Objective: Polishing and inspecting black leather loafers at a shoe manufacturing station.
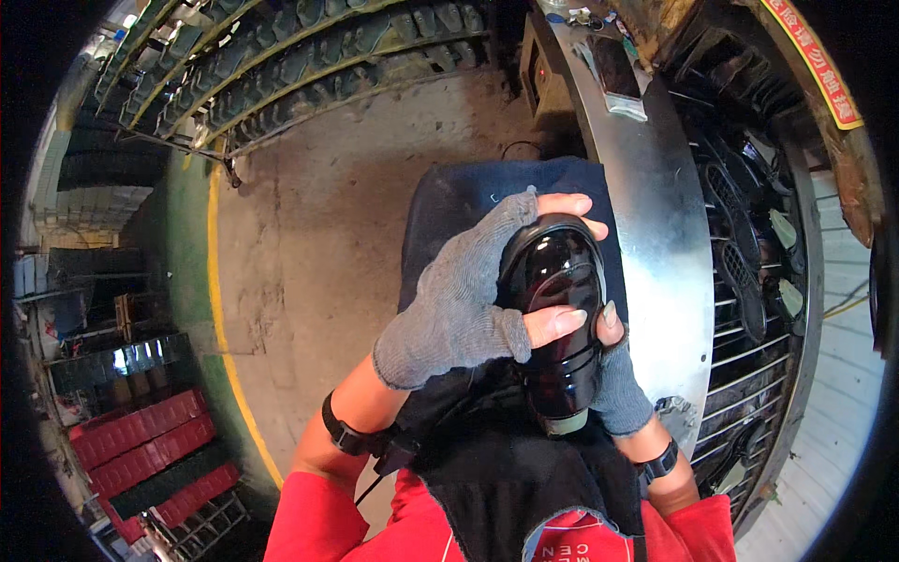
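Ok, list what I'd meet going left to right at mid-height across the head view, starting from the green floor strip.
Green floor strip, yellow line, bare floor, gloved left hand, glossy dark shoe, metal tabletop, black patterned sole, rack's frame, white ribbed wall.

tiered racks (281,91) at upper left, red panels (140,436) below, a yellow floor line (213,253), a metal bench (667,281)

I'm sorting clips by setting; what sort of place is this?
Probably a shoe workshop, judging by the glossy black shoe, soles on a barred rack, and rows of shoe-shaped pieces.
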### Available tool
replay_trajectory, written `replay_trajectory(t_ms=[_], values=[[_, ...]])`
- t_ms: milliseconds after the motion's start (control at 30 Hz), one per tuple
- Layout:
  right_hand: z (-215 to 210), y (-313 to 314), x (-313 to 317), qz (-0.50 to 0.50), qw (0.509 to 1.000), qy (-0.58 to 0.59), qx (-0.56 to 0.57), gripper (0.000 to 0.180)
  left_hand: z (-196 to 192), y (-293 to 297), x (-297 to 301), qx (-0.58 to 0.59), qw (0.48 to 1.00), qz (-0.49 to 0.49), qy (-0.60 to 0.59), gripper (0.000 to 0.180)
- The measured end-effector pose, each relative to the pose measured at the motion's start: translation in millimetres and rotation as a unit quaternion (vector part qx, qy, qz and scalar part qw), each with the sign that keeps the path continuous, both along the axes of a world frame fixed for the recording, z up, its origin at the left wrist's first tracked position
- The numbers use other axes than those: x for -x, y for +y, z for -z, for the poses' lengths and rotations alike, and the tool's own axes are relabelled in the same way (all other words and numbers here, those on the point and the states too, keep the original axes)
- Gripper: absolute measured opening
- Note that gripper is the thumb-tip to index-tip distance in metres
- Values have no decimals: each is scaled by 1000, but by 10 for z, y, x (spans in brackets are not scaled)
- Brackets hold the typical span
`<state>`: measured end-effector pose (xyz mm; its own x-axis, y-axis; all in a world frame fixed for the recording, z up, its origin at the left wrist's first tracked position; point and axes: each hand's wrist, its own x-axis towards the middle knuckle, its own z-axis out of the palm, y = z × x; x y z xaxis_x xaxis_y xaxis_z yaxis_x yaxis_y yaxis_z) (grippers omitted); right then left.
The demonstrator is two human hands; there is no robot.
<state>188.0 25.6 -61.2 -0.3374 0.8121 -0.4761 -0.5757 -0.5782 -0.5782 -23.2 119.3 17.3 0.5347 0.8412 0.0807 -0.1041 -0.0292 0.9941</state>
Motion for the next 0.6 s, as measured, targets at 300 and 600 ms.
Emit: replay_trajectory(t_ms=[300, 600], values=[[-127, 27, 20, -64, 996, -41, -43, 90, -58, -207, 1, 93, 994, -13, -53, 96], [-210, -127, -336, -136, 968, -198, -70, 82, -128, -309, 278, -21, 964, -93, -249, 99]])
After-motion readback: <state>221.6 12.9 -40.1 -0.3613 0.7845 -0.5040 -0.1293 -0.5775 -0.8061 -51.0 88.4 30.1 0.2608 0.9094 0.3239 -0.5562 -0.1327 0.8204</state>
